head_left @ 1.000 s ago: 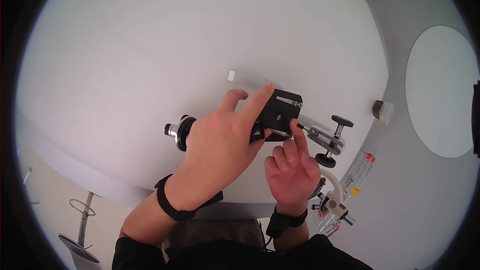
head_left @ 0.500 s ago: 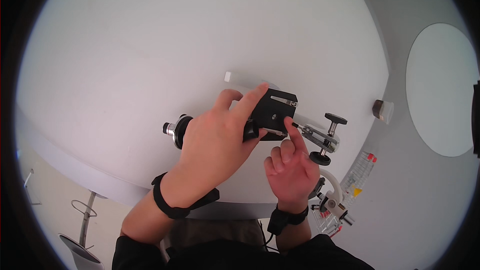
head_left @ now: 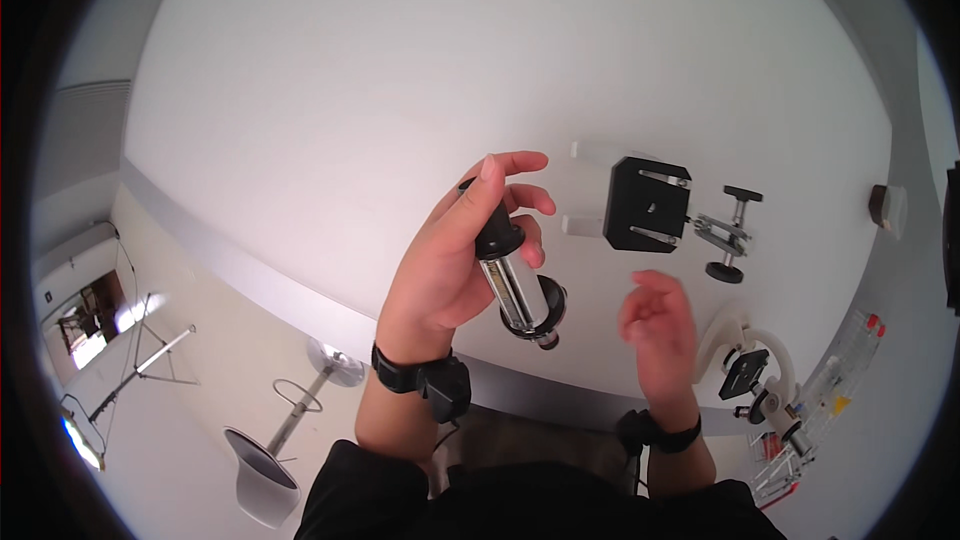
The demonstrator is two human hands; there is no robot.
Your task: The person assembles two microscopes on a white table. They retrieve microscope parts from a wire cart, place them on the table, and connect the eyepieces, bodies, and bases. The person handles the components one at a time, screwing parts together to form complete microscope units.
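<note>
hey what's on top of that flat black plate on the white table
Two metal clips lie on the black plate, with a small hole mid-plate. The surface beneath the clips is covered.

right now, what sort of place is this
Likely a lab or workroom, though I can't tell which: there is a microscope at the right, a black plate with metal clips on a white table, and a tube in the left hand.

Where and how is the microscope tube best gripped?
Probably by the black sleeve of the microscope tube, from the person's left, as the left hand does, fingers curled around: it's cylindrical, whereas the other end carries a wider black ring.
</note>
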